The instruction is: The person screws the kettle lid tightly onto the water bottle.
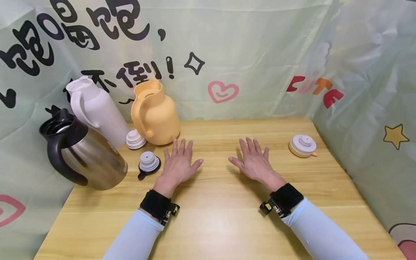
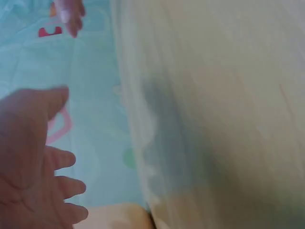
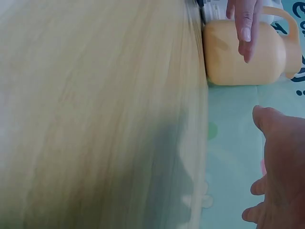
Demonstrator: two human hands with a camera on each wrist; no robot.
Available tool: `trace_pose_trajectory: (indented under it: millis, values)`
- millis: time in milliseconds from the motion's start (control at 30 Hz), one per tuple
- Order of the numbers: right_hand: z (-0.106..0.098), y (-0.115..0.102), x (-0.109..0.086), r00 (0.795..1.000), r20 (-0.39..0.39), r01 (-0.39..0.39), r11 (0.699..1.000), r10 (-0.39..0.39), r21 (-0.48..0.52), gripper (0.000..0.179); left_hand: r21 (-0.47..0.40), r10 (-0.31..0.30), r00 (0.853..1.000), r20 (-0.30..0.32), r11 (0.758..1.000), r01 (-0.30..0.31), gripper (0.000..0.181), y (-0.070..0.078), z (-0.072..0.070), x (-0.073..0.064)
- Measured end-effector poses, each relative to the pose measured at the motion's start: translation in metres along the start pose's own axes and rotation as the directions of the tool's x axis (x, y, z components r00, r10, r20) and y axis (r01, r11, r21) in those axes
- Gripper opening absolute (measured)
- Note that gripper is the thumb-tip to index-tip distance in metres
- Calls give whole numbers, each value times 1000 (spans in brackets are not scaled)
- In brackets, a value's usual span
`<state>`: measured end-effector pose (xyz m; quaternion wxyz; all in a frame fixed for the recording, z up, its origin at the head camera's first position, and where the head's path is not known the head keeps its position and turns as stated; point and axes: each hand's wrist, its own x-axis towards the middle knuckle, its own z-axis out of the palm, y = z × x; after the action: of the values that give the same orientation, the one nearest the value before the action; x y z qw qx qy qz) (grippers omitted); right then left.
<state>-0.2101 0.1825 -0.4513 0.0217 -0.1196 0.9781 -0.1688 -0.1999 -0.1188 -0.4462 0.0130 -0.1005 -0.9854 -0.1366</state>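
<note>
Both hands hover palm down over the wooden table, fingers spread and holding nothing. My left hand (image 1: pixel 178 166) is nearest the orange thermos jug (image 1: pixel 157 117) and a stopper with a black rim (image 1: pixel 149 164). My right hand (image 1: pixel 256 162) is over the right half, some way left of a white stopper with an orange rim (image 1: pixel 303 145). At the left stand a steel thermos jug (image 1: pixel 94 155) with a black handle and a pale lilac thermos jug (image 1: pixel 100 112). Between the lilac and orange jugs lies a pale stopper (image 1: pixel 135 139). The jugs' mouths show no stoppers.
A printed cloth (image 1: pixel 260 65) hangs behind the table and along both sides. The wooden table (image 1: pixel 221 224) reaches toward me, its right edge running close to the right-hand cloth. Black straps with small cameras (image 1: pixel 159 206) sit on both wrists.
</note>
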Motion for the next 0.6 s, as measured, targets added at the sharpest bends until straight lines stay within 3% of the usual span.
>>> trace_pose_trajectory:
  millis: [133,200,267,333,367,500,567,600]
  values:
    - [0,-2,0,1000,-25,10,999,-9,31,94,-55,34,989,-142,998,-42,66,0,-14,-3]
    - [0,-3,-1,999,-40,19,999,-17,46,92,-85,48,974,-222,994,-68,59,0,-25,-6]
    - [0,-5,-3,998,-56,32,998,-29,60,90,-116,65,946,-316,988,-107,53,-1,-39,-10]
    - [0,-6,-4,997,-71,47,997,-42,69,88,-137,78,901,-426,979,-150,46,-4,-54,-12]
    - [0,-7,-5,996,-79,56,996,-50,69,88,-145,80,870,-486,975,-171,42,-6,-61,-12]
    - [-1,-9,-5,990,-115,92,993,-82,79,84,-153,65,728,-683,961,-229,25,-16,-93,-7]
    - [-2,-10,-4,986,-135,104,991,-92,85,82,-158,42,680,-732,961,-229,20,-22,-107,-4]
    - [-3,-10,-3,985,-144,108,990,-95,88,82,-163,26,666,-746,962,-221,18,-24,-112,-3]
